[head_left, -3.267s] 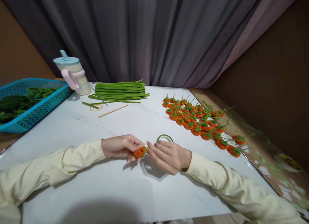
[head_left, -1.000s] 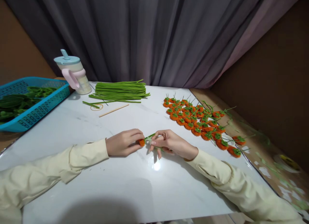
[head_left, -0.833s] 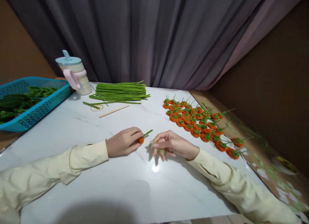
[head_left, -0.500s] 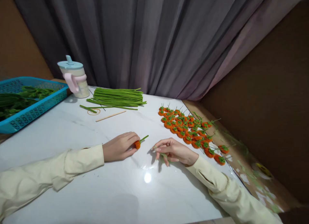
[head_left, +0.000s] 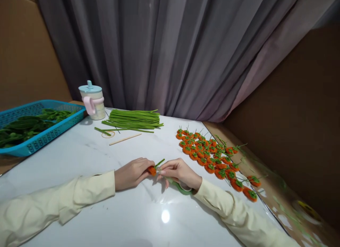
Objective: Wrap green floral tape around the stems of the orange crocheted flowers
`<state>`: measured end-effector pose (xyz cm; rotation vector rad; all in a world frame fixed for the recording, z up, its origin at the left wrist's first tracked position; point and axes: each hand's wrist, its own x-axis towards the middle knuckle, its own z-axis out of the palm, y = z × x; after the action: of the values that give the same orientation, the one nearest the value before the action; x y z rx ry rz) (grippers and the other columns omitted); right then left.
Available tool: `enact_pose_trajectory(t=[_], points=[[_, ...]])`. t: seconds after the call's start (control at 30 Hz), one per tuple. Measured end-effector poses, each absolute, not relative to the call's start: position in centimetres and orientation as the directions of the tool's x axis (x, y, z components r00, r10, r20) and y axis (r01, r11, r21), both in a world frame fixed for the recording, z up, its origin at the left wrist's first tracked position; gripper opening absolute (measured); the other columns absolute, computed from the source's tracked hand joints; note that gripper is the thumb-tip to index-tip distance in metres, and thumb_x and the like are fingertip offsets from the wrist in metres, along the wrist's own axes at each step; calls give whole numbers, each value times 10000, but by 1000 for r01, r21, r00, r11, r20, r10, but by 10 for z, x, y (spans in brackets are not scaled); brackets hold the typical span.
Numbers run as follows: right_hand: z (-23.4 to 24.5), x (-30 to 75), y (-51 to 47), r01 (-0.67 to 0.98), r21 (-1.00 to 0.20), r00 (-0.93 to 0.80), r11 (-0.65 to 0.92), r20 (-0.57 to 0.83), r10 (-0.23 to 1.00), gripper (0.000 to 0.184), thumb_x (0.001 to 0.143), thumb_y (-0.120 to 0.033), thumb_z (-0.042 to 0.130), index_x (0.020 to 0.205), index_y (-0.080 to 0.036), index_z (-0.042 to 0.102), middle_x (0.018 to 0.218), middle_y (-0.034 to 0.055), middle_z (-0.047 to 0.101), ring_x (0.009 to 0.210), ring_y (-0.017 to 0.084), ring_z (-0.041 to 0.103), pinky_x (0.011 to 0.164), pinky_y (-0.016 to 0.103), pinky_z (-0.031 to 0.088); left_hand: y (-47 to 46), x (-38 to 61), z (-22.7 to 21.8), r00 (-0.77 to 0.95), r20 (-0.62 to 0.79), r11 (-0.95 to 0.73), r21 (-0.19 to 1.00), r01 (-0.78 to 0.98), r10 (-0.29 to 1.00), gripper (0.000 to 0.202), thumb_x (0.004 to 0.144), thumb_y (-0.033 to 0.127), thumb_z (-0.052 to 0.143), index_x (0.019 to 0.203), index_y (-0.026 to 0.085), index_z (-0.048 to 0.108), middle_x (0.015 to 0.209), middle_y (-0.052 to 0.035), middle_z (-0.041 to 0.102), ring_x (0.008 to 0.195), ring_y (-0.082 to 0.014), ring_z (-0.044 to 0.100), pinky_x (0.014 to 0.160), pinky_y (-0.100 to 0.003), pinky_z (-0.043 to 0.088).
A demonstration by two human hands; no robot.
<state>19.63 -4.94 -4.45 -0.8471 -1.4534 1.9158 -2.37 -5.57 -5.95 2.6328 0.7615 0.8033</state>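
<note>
Inside right edge of surface (head_left: 127, 218): left hand (head_left: 134, 174) pinches orange piece (head_left: 152, 170), right hand (head_left: 181, 172) grips tape (head_left: 185, 191) by stem (head_left: 160, 162). Wrapping, likely; calls for steady tension.

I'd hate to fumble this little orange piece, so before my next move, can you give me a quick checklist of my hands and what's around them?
1. Left hand has the orange piece: ok, pinched at the fingertips.
2. Green stem sticks out past the fingers: ok.
3. Right hand is close by: ok, fingertips beside the stem's lower end.
4. Green ring is at hand: ok, partly hidden by the right hand.
5. Right fingertips grip something firmly: cannot tell, too blurred.
6. Grouped orange pieces are clear of both hands: ok.
</note>
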Motion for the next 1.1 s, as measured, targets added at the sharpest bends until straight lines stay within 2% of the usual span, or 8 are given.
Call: enact_pose_trajectory(t=[0.1, 0.17, 0.4, 0.6, 0.67, 0.87, 0.97, 1.1], points=[[-43, 196, -51, -61, -979, -599, -193, -119, 792, 289, 698, -338, 750, 853, -96, 725, 700, 77, 713, 393, 94, 591, 284, 152, 188, -55, -24, -59, 720, 442, -830, 435, 349, 535, 150, 959, 221, 378, 1038, 166, 492, 863, -55, 625, 761, -157, 592, 680, -242, 461], [-42, 195, -51, -64, -981, -585, -182, -111, 803, 294, 716, -341, 736, 888, -103, 729, 677, 65, 704, 382, 87, 581, 288, 155, 174, -55, -24, -59, 721, 444, -825, 461, 325, 532, 155, 963, 209, 372, 1053, 175, 494, 890, -49, 631, 790, -148, 601, 700, -229, 464], [-46, 197, -51, -73, -986, -557, -146, -81, 827, 303, 777, -326, 689, 1005, -127, 706, 676, 47, 689, 380, 72, 565, 311, 162, 210, -53, -26, -62, 728, 439, -829, 456, 324, 526, 250, 928, 105, 344, 1143, 167, 456, 956, -68, 627, 851, -164, 598, 737, -256, 484], [-43, 195, -54, -50, -987, -556, -151, -98, 825, 578, 759, -306, 708, 1279, -169, 494, 665, 10, 694, 376, 70, 539, 345, 160, 325, -55, -25, -62, 735, 487, -866, 411, 284, 472, 254, 926, 102, 349, 1162, 158, 423, 958, -89, 622, 841, -175, 595, 729, -277, 499], [-43, 194, -55, -27, -989, -551, -147, -108, 828, 548, 758, -318, 707, 1235, -167, 484, 659, 8, 695, 373, 72, 533, 339, 155, 331, -55, -25, -63, 722, 498, -865, 403, 298, 481, 260, 930, 107, 351, 1179, 159, 406, 964, -93, 621, 831, -174, 600, 723, -280, 504], [-45, 190, -56, 12, -994, -546, -109, -98, 832, 323, 756, -359, 697, 948, -161, 529, 648, 2, 679, 405, 72, 538, 362, 159, 377, -56, -25, -63, 702, 517, -862, 409, 300, 490, 256, 937, 126, 370, 1190, 164, 381, 968, -88, 620, 835, -168, 604, 727, -279, 508], [-47, 191, -56, 28, -996, -547, -89, -89, 832, 283, 768, -365, 684, 886, -156, 534, 662, 7, 674, 420, 65, 538, 380, 159, 381, -56, -24, -61, 727, 524, -884, 388, 260, 444, 269, 929, 107, 373, 1191, 168, 388, 1015, -100, 619, 876, -171, 593, 755, -283, 506], [-48, 192, -55, 41, -997, -554, -72, -83, 828, 266, 776, -363, 673, 866, -155, 535, 679, 15, 671, 461, 73, 560, 394, 155, 374, -54, -24, -61, 761, 525, -920, 293, 259, 381, 273, 933, 108, 354, 1193, 170, 412, 1092, -121, 603, 945, -189, 588, 786, -293, 508]])
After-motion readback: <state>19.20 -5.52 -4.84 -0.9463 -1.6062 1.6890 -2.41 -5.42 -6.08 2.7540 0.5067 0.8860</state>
